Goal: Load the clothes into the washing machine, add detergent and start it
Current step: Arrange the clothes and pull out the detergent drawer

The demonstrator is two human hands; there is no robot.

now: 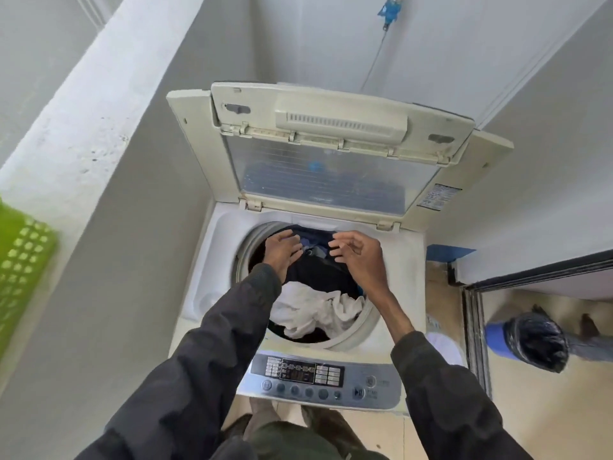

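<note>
A white top-loading washing machine [212, 260] stands below me with its folding lid [318, 174] raised at the back. In the drum lie a dark navy garment [318, 270] and a white cloth [308, 310] nearer to me. My left hand [282, 250] hovers over the drum's far left side, fingers spread, empty. Over the far right side my right hand [360, 254] is held with fingers loosely curled and nothing in it. Both hands are just above the navy garment. The control panel [318, 376] with its buttons faces me at the front edge.
A green perforated laundry basket [20, 267] sits at the left edge on a ledge. White walls close in on both sides. To the right, a door frame [474, 327] opens onto a floor with a blue bin lined in black [534, 343].
</note>
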